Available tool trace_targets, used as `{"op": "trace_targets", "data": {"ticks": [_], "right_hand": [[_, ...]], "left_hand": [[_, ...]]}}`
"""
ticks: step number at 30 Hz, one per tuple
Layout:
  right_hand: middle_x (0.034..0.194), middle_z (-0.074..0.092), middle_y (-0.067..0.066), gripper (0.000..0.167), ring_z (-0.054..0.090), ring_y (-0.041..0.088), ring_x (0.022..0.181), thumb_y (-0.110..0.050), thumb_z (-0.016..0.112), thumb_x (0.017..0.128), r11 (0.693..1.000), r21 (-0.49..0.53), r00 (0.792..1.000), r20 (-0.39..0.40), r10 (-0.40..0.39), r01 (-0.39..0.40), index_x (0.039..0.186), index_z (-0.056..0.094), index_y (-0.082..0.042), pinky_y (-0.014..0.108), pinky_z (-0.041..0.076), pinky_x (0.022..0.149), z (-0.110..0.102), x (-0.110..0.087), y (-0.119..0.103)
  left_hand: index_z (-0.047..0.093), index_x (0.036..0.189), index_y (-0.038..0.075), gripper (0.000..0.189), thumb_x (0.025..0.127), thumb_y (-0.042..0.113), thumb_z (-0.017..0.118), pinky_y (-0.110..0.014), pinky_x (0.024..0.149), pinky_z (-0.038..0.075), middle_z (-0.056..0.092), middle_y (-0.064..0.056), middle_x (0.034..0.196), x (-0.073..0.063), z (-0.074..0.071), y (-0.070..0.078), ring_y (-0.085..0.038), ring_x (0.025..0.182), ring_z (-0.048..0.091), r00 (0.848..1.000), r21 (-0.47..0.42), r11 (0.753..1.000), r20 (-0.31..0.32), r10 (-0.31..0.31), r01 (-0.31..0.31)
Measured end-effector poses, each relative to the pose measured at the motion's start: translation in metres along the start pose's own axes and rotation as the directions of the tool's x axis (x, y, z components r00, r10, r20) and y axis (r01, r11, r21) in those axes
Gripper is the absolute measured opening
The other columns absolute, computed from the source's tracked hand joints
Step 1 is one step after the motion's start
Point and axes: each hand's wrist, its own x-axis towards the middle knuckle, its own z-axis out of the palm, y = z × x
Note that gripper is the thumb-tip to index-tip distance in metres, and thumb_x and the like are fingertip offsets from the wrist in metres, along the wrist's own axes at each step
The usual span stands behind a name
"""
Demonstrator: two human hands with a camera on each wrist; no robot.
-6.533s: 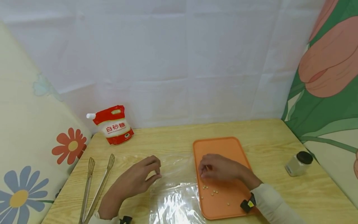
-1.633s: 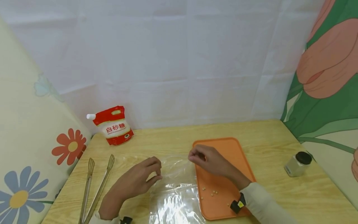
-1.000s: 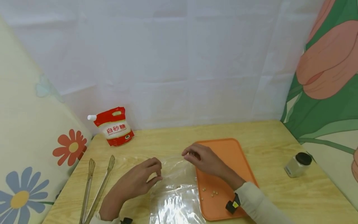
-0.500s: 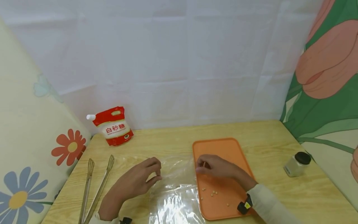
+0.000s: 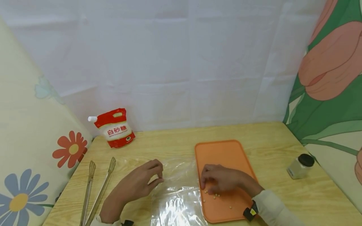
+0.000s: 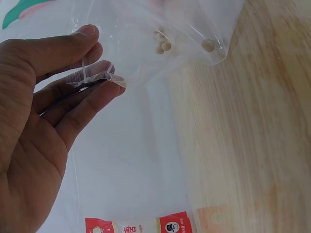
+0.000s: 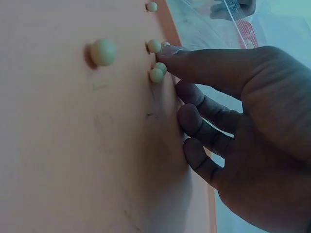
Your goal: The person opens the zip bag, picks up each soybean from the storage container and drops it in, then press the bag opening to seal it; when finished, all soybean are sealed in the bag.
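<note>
A clear zip-lock plastic bag point(image 5: 178, 204) lies on the table, several small round beans point(image 6: 165, 46) visible inside it in the left wrist view. My left hand point(image 5: 135, 182) grips the rim of its mouth between bent fingers and thumb. Over the orange tray point(image 5: 226, 152) is my right hand point(image 5: 223, 179), fingers loosely bent. In the right wrist view its thumb is at a small group of pale yellow beans, like soybeans point(image 7: 156, 75), with nothing seen in its grasp. A larger-looking bean point(image 7: 103, 52) lies apart, closer to that camera. The right index finger is mostly hidden.
Metal tongs point(image 5: 99, 194) lie spread to the left of my left hand. A red and white sugar pouch point(image 5: 117, 130) stands at the back left against the white sheet. A small jar point(image 5: 301, 166) with a black lid stands at the right.
My right hand was above the bag's mouth about a second ago. It has since moved back right and down to the beans on the tray. My left hand stays at the bag.
</note>
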Motion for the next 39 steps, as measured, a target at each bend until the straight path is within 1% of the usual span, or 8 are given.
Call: {"op": "trace_targets", "data": {"ticks": [7,15,22,26,29,33,36,39], "right_hand": [[0.109,0.052,-0.013,0.011,0.047,0.003,0.097,-0.040,0.067,0.096,1.000,-0.010,1.000,-0.026,0.002,-0.002,0.101,0.069,-0.030,0.030,0.035,0.088,0.002,0.002,-0.002],[0.107,0.052,-0.016,0.008,0.046,0.000,0.098,-0.040,0.068,0.096,0.999,-0.026,0.999,-0.022,0.033,-0.033,0.097,0.068,-0.032,0.035,0.032,0.092,0.006,0.004,0.001],[0.107,0.051,-0.018,0.006,0.047,0.000,0.100,-0.039,0.067,0.097,0.999,-0.024,0.999,-0.009,0.041,-0.041,0.097,0.068,-0.033,0.035,0.033,0.092,0.007,0.005,0.001],[0.107,0.052,-0.017,0.006,0.047,0.000,0.101,-0.037,0.067,0.097,0.999,-0.030,0.999,-0.015,0.039,-0.040,0.098,0.068,-0.032,0.035,0.035,0.095,0.006,0.004,0.000],[0.105,0.053,-0.018,0.006,0.047,0.000,0.101,-0.037,0.068,0.097,0.998,-0.054,0.999,-0.033,0.027,-0.029,0.097,0.069,-0.031,0.034,0.037,0.097,0.005,0.004,0.000],[0.101,0.054,-0.018,0.007,0.048,0.001,0.097,-0.036,0.068,0.097,0.995,-0.104,0.997,-0.075,-0.015,0.008,0.097,0.068,-0.030,0.028,0.041,0.093,0.003,0.005,0.001],[0.098,0.055,-0.018,0.006,0.050,0.002,0.093,-0.035,0.067,0.098,0.996,-0.092,0.992,-0.121,-0.025,0.014,0.099,0.067,-0.029,0.024,0.043,0.085,0.000,0.005,0.001],[0.099,0.056,-0.017,0.004,0.051,0.005,0.091,-0.033,0.066,0.099,1.000,-0.026,0.986,-0.166,-0.006,0.002,0.101,0.066,-0.030,0.024,0.045,0.081,-0.003,0.006,0.000]], "left_hand": [[0.059,0.089,0.022,0.024,0.087,0.011,0.081,-0.024,0.074,0.051,0.054,0.008,0.104,0.000,0.000,0.000,-0.011,0.086,0.055,1.000,0.006,1.000,-0.005,0.008,-0.008],[0.059,0.089,0.021,0.025,0.086,0.010,0.081,-0.024,0.073,0.051,0.053,0.008,0.104,-0.001,0.000,0.000,-0.012,0.086,0.056,1.000,-0.006,1.000,0.004,0.007,-0.007],[0.059,0.089,0.021,0.024,0.086,0.011,0.081,-0.024,0.073,0.051,0.052,0.009,0.104,-0.001,0.001,0.000,-0.012,0.086,0.056,1.000,-0.009,1.000,0.006,0.000,0.000],[0.059,0.089,0.021,0.024,0.087,0.011,0.081,-0.023,0.073,0.051,0.053,0.009,0.104,-0.001,0.001,0.000,-0.011,0.085,0.055,1.000,-0.003,1.000,-0.001,0.009,-0.009],[0.059,0.089,0.022,0.025,0.086,0.011,0.081,-0.023,0.072,0.050,0.053,0.009,0.104,-0.001,0.000,0.000,-0.011,0.084,0.055,1.000,0.002,1.000,-0.010,0.019,-0.019],[0.058,0.089,0.021,0.026,0.085,0.009,0.081,-0.022,0.072,0.050,0.053,0.009,0.104,-0.001,0.000,0.000,-0.011,0.084,0.054,0.999,0.004,1.000,-0.016,0.029,-0.029],[0.059,0.089,0.021,0.026,0.085,0.009,0.081,-0.022,0.072,0.049,0.053,0.009,0.104,-0.001,0.000,0.000,-0.011,0.084,0.054,0.999,0.003,1.000,-0.016,0.029,-0.029],[0.059,0.089,0.021,0.025,0.086,0.010,0.081,-0.022,0.072,0.049,0.053,0.009,0.104,0.000,0.000,0.000,-0.010,0.084,0.053,1.000,0.004,1.000,-0.017,0.026,-0.026]]}}
